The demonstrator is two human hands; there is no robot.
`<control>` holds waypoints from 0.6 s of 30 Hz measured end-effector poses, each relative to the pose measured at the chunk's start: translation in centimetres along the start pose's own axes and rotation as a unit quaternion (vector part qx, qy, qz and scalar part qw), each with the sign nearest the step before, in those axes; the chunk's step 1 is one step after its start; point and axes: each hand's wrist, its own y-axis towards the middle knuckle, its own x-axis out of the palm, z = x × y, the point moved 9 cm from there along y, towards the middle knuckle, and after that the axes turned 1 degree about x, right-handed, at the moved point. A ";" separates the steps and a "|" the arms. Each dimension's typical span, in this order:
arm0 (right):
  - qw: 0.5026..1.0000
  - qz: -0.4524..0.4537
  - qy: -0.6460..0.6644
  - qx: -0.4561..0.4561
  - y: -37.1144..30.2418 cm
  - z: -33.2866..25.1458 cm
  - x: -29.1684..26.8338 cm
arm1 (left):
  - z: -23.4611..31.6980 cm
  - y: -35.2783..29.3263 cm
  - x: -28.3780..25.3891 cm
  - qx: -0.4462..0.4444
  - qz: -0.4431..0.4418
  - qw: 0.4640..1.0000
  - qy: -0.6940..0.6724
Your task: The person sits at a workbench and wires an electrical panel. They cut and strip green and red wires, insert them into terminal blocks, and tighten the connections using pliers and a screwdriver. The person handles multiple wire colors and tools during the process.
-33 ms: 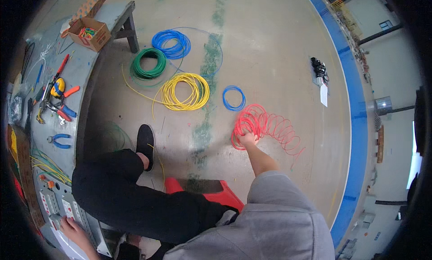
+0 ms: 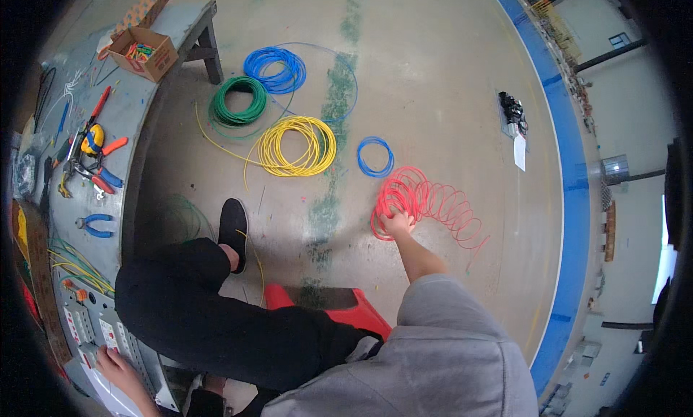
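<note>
My right hand reaches down to the floor and is closed on the near left side of a loose red wire coil. The coil's spread loops trail off to the right. Just beyond it lies a small blue wire ring. At the lower left, my left hand rests with its fingers against a metal panel at the bench edge. Those fingers show only partly and appear loosely extended, with no held object visible. White and grey rail-mounted parts sit on the panel beside it.
Yellow, green and larger blue wire coils lie on the floor ahead. The grey workbench holds pliers, other hand tools and a cardboard box. A red stool is under me; black items lie far right.
</note>
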 end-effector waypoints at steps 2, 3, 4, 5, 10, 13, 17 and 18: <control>0.997 0.060 0.053 -0.018 0.2 2.0 -1.7 | -0.8 0.2 1.8 -0.016 -0.033 0.999 -0.003; 0.984 0.039 0.170 -0.030 -0.4 1.6 -2.6 | -1.4 -0.4 1.1 -0.029 -0.042 0.999 0.010; 0.975 0.061 0.209 -0.046 -0.2 2.5 -4.3 | -1.5 -0.6 0.8 -0.030 -0.033 0.999 0.009; 0.963 0.083 0.249 -0.057 -0.1 4.3 -5.8 | -1.4 -0.6 0.7 -0.028 -0.026 0.999 0.007; 0.866 0.010 0.499 -0.006 2.6 16.4 -8.9 | -0.8 -0.3 1.9 -0.018 -0.015 1.000 0.009; 0.826 -0.029 0.562 0.035 2.2 19.3 -7.8 | 0.7 0.0 0.5 -0.030 -0.033 0.999 0.013; 0.860 -0.092 0.503 -0.002 -0.3 20.2 -4.2 | 0.7 -0.3 1.2 -0.021 -0.017 1.000 0.000; 0.875 -0.150 0.460 0.019 -2.8 17.8 -0.7 | 1.0 -0.1 -0.3 -0.011 0.006 1.000 0.013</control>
